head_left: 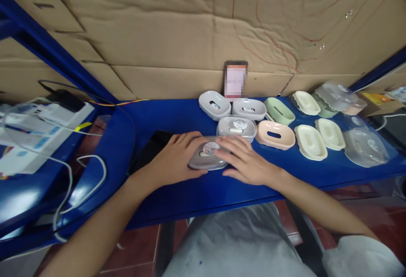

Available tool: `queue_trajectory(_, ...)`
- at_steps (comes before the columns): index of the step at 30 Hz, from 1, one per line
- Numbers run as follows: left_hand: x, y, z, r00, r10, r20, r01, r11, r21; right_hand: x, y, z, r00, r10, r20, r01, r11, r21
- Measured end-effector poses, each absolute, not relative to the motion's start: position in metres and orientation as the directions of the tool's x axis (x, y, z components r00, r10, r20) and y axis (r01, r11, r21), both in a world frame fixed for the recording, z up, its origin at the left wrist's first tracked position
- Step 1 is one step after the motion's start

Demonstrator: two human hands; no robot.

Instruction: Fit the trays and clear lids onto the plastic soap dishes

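A grey soap dish with a clear lid (198,158) and a round sticker lies on the blue table in front of me. My left hand (180,156) is closed round its left end, the fingers over the far edge and the thumb along the near side. From the right, my right hand (245,158) grips the same dish, fingertips on the lid and thumb by the near right corner. Just behind it sits another grey soap dish with a clear lid (236,128), partly covered by my right fingers. A peach soap dish base (275,135) stands right of that one.
Two grey bases (215,104), a green base (281,111) and cream inner trays (311,142) spread to the right, with clear lids (366,148) beyond. A phone (235,80) leans on the cardboard wall. A black flat object (152,143) lies left; power strips (41,137) and cables are further left.
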State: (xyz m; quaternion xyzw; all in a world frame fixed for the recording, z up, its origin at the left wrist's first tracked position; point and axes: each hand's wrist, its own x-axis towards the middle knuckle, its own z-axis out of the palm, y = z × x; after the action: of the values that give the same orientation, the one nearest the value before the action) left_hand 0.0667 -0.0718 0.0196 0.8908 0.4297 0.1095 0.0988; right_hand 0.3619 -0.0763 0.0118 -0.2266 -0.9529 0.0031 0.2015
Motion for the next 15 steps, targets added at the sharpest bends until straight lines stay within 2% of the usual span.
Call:
queue_trajectory(4, 0.053, -0.057, 0.017, 0.491, 0.852, 0.181, 0.839, -0.518, 0.166, 0.381, -0.062, 0.026, -0.579, 0.645, 0.498, 0.686, 0.716, -0.129)
queue_trajectory(7, 0.048, -0.048, 0.011, 0.384, 0.888, 0.252, 0.903, -0.419, 0.099, 0.388, -0.055, 0.021, -0.514, 0.742, 0.431, 0.796, 0.6, -0.083)
queue_trajectory(11, 0.049, -0.04, 0.006, 0.247, 0.922, 0.297, 0.954, -0.285, 0.089, 0.382, -0.059, 0.015, -0.578, 0.731, 0.363, 0.771, 0.635, -0.052)
queue_trajectory(15, 0.05, -0.037, 0.007, 0.121, 0.926, 0.357, 0.97, -0.186, 0.154, 0.376, -0.065, 0.023, -0.646, 0.661, 0.381, 0.657, 0.736, -0.163)
